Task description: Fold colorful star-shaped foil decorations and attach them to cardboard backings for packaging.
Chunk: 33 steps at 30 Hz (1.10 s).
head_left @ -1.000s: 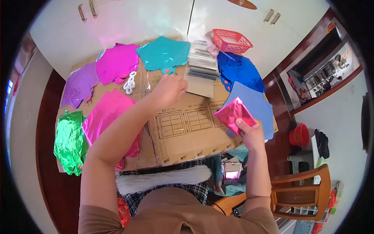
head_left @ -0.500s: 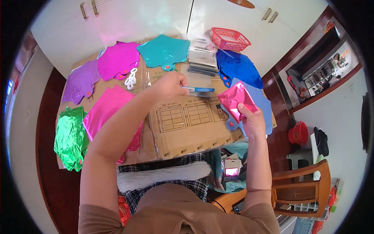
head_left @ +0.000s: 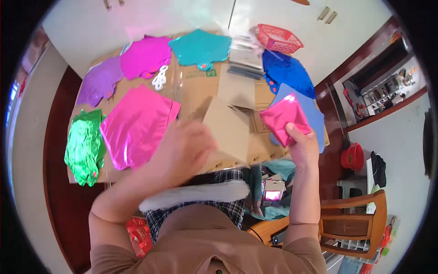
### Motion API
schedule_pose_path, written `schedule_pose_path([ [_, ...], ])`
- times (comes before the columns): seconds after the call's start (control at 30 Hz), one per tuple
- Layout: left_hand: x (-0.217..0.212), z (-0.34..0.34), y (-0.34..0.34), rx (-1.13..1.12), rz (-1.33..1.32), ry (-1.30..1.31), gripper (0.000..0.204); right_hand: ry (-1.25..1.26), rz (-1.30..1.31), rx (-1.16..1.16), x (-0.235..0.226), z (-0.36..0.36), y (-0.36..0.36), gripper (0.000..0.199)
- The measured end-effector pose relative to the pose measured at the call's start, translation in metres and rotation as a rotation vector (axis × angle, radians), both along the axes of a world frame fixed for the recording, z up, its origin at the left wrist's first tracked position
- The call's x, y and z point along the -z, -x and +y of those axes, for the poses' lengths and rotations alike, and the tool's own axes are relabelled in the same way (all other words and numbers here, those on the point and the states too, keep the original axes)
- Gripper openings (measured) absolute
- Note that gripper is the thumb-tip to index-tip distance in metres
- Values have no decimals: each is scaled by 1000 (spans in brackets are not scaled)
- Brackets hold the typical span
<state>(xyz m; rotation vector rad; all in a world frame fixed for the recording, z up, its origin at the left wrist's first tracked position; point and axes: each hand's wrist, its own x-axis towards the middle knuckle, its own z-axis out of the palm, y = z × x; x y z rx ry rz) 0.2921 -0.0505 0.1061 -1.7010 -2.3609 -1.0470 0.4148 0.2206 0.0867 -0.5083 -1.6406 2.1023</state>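
Right hand (head_left: pixel 303 144): closed on a folded pink foil packet (head_left: pixel 285 116), thumb on its upper face. The packet is held nearer the person than the teal foil sheet (head_left: pixel 200 48) and to that sheet's right, in front of a light blue sheet (head_left: pixel 315 116).

Left hand (head_left: pixel 189 146): blurred, fingers curled, nearer the person than the teal sheet. It is beside a tan card (head_left: pixel 226 130); whether it grips the card cannot be determined.

To the left of the teal sheet: a magenta foil sheet (head_left: pixel 146 55), then a purple foil sheet (head_left: pixel 100 80). Left and nearer the person: a large pink foil sheet (head_left: pixel 137 123) and, farthest left, a crumpled green foil sheet (head_left: pixel 86 146). Just below the teal sheet's left end: a cluster of white loops (head_left: pixel 159 77).

Immediately right of the teal sheet: a stack of flat clear-wrapped packs (head_left: pixel 246 55). Farther right: a red perforated basket (head_left: pixel 279 39) and a dark blue foil sheet (head_left: pixel 289 73). Brown cardboard (head_left: pixel 191 84) lies beneath the teal sheet.
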Motion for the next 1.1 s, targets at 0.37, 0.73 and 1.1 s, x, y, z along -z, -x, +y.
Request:
schedule_pose_path([
  [0.37,169,-63,-133,-586,-1131,-586,46,-316,-437,-506,52,-109,0,21],
  [0.73,162,-32,-107,-107,-1932,-910,19,-894,-363,-455,71,-129,7,14],
  [1.1,140,-14,-108,-458,-1684,-853,21,-1694,416,-665,31,-121,19,66],
])
